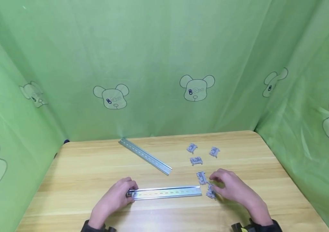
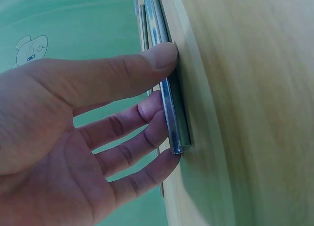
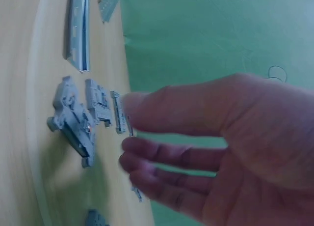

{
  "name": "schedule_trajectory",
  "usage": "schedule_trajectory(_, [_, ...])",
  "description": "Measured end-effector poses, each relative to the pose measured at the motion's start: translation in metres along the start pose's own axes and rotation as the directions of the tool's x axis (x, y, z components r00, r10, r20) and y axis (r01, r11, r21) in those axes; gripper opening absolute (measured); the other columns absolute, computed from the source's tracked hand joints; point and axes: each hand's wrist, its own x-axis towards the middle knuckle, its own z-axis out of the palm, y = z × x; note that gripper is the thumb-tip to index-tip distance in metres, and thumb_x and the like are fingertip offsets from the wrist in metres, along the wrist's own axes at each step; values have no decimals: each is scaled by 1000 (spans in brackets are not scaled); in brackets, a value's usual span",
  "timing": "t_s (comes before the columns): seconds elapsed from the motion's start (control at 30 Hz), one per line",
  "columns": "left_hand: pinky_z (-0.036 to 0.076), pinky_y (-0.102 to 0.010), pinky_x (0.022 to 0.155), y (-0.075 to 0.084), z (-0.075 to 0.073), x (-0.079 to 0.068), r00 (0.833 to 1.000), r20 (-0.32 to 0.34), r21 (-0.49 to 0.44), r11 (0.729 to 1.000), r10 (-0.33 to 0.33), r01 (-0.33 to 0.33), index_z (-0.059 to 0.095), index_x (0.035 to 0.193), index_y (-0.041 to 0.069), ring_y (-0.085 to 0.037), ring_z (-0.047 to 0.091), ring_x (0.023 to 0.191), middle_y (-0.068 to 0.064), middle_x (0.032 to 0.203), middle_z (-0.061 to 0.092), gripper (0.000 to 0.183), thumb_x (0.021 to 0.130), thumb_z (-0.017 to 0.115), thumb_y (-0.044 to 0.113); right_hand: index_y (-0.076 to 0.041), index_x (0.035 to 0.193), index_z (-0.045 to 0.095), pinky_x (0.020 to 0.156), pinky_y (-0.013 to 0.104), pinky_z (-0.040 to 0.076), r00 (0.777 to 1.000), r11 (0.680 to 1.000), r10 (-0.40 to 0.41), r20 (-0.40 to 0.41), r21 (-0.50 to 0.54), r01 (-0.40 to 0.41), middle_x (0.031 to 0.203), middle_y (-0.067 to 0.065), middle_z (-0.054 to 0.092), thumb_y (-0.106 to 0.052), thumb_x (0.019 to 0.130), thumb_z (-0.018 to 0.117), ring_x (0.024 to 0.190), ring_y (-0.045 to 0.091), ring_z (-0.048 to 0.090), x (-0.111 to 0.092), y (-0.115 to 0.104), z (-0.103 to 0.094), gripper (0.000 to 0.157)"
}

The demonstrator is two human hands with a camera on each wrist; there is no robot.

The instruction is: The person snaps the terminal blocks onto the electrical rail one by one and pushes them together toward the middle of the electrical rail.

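Note:
My left hand (image 1: 119, 195) grips the left end of a slotted metal mounting rail (image 1: 167, 192), which runs crosswise near the front of the table. In the left wrist view the thumb (image 2: 159, 56) lies on one side of the rail and the fingertips meet the other. My right hand (image 1: 234, 187) hovers at a small grey plastic rail clip (image 1: 211, 191) just beyond the rail's right end. The right wrist view has this clip (image 3: 72, 120) tilted on the wood, apart from the loosely bent fingers, and nothing shows between thumb and fingers.
A second slotted rail (image 1: 145, 156) lies diagonally farther back. Several similar grey clips are scattered at the right, among them one nearby (image 1: 202, 177) and one at the back (image 1: 192, 148). Green curtains (image 1: 153, 64) hang around the table's (image 1: 80, 167) back and sides.

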Motion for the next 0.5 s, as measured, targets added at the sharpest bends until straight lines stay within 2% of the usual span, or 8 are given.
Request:
schedule_trajectory(0.27, [58, -36, 75, -3, 2, 0, 1000, 10, -2, 1000, -21, 21, 70, 96, 8, -18, 60, 83, 1, 89, 62, 28, 71, 82, 9, 2, 108, 69, 87, 47, 55, 990, 990, 128, 55, -63, -125, 99, 8, 65, -22, 66, 87, 92, 24, 62, 0, -10, 5, 52])
schedule_trajectory(0.4, [58, -37, 76, -4, 3, 1, 999, 17, -6, 1000, -30, 30, 70, 97, 9, -18, 60, 84, 1, 89, 62, 28, 72, 82, 11, 2, 100, 69, 75, 39, 56, 979, 979, 193, 64, -73, -189, 89, 5, 60, -24, 62, 89, 79, 18, 56, 0, -18, 12, 51])
schedule_trajectory(0.5, [58, -37, 77, -4, 2, 1, 999, 23, -7, 999, -35, 35, 70, 97, 10, -18, 60, 85, 1, 90, 62, 29, 72, 82, 11, 2, 97, 69, 65, 34, 51, 973, 972, 221, 63, -90, -215, 84, 4, 55, -25, 59, 90, 71, 16, 49, 1, -22, 15, 51])
